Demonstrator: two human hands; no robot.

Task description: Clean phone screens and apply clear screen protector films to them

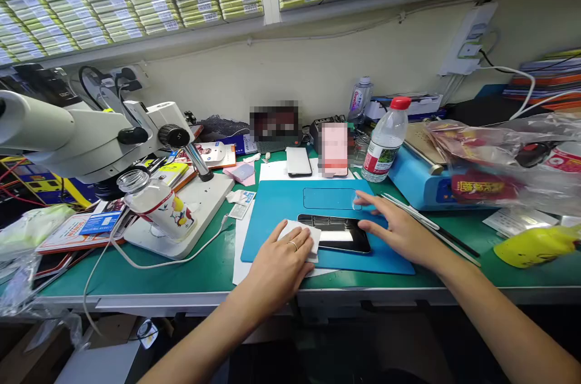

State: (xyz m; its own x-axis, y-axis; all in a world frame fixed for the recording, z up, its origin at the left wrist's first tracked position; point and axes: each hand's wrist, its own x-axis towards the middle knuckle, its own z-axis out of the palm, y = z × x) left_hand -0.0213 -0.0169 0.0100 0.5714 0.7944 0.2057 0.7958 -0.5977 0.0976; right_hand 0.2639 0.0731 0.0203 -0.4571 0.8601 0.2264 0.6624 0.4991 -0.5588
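A black phone (338, 234) lies screen-up on a blue work mat (281, 202) in front of me. My left hand (281, 257) lies flat on a white cloth (297, 230), pressing it on the phone's left end. My right hand (393, 230) rests on the mat at the phone's right end, fingers spread, the thumb touching the phone's edge. It holds nothing.
A microscope (136, 136) on a white base (200, 214) stands at the left with a small bottle (158, 202) lying by it. A water bottle (385, 142), another phone (298, 161), a blue machine (417, 181), plastic bags (499, 160) and metal tweezers (422, 218) crowd the back and right.
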